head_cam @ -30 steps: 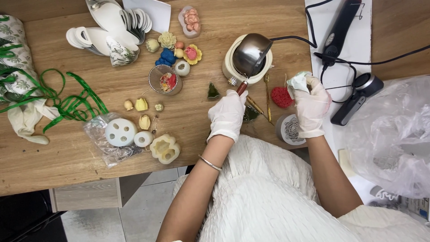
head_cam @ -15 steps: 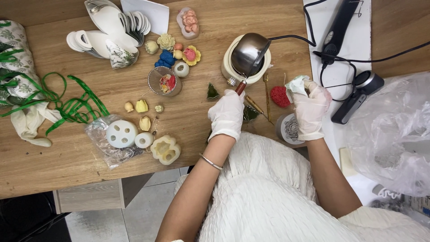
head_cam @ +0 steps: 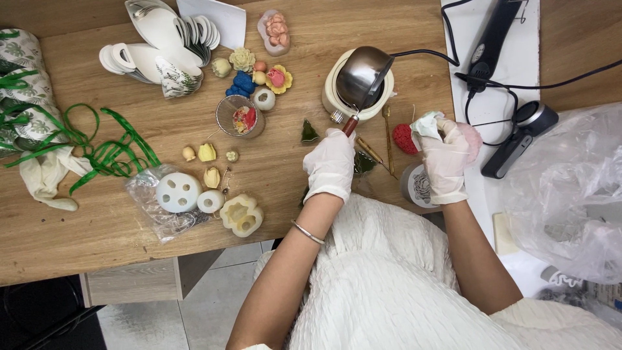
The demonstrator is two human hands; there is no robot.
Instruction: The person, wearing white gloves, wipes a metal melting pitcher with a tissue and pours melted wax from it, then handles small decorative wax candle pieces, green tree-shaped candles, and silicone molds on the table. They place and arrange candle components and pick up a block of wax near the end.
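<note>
your left hand (head_cam: 330,165) grips the ladle (head_cam: 361,78) over the pot (head_cam: 337,97), right hand (head_cam: 446,162) pinches a tissue (head_cam: 424,123) beside it; tilting could spill wax.

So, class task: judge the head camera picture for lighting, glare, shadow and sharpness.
Head view: even, soft light with only faint shadows under the left hand and right hand; a bright glare patch on the metal ladle; the clear plastic bag shows pale sheen; the wooden table edges bow slightly; focus is sharp throughout.
</note>
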